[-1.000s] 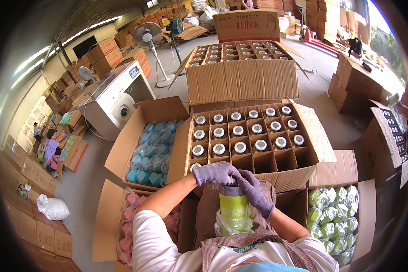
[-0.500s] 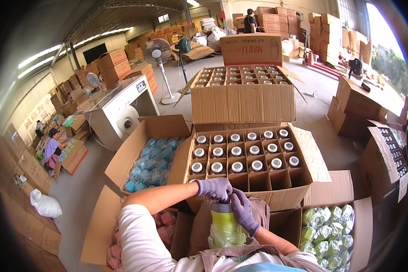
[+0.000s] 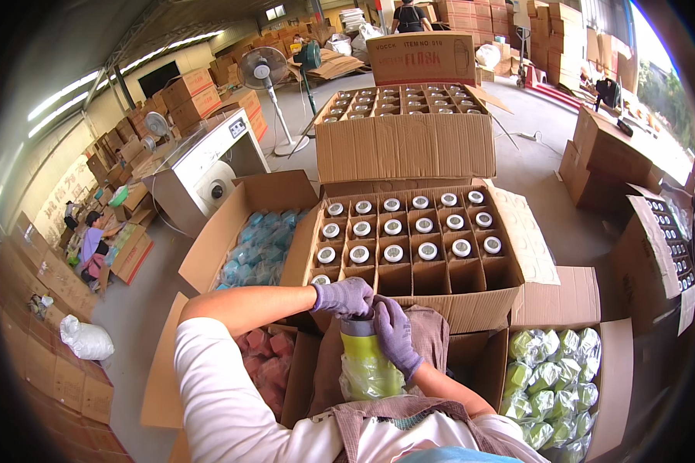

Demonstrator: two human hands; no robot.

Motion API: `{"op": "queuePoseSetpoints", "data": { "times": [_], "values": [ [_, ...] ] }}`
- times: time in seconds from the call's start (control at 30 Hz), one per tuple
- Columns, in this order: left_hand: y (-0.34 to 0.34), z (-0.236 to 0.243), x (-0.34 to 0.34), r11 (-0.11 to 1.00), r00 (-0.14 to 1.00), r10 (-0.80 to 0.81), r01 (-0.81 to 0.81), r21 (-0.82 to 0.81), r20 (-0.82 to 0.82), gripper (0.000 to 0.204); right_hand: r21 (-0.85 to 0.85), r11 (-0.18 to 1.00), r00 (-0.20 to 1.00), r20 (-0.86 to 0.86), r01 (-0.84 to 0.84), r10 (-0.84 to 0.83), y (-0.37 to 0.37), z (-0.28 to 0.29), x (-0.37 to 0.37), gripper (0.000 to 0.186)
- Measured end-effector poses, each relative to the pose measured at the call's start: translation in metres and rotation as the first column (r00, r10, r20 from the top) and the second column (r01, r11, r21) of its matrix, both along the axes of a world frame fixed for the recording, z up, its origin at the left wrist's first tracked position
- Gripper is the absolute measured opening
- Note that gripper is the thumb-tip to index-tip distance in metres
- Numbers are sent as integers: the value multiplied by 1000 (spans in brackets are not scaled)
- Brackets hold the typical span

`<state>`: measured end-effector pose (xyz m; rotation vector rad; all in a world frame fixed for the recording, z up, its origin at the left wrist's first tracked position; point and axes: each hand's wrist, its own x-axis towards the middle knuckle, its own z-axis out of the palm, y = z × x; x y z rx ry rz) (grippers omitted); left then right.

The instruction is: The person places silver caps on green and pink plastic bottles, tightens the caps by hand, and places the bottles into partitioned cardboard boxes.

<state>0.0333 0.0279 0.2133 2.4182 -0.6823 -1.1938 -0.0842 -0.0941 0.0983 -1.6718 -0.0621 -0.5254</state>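
A lime-green flask with a grey neck stands upright close to my body, clear plastic crumpled around its lower part. Over its mouth, my gloved left hand is closed, and its fingers hide whatever they pinch. My gloved right hand wraps the flask's neck from the right, fingertips meeting the left hand at the top. Just beyond is a divided carton holding rows of white-capped flasks. Several cells in its nearest row hold no flask. A brown cloth lies behind the flask.
Plastic-wrapped green pieces fill a carton at right. Blue pieces and red pieces lie in cartons at left. Farther off are another divided carton, a white machine, a standing fan and other people.
The whole view has shifted, so the cartons sit higher in the picture. Both hands stay at the flask's mouth, with a small change in the fingers' position.
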Motion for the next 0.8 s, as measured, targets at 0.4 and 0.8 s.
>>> {"op": "queuePoseSetpoints", "data": {
  "times": [0.4,0.8],
  "values": [
    [-20,-48,48,467,409,-884,801,373,229,19,-179,975,991,37,133,-128,4,16,-5,28],
    [-16,23,5,997,992,-51,56,43,-119,25,-271,952,974,207,144,-89,-19,-21,7,22]
  ]
}}
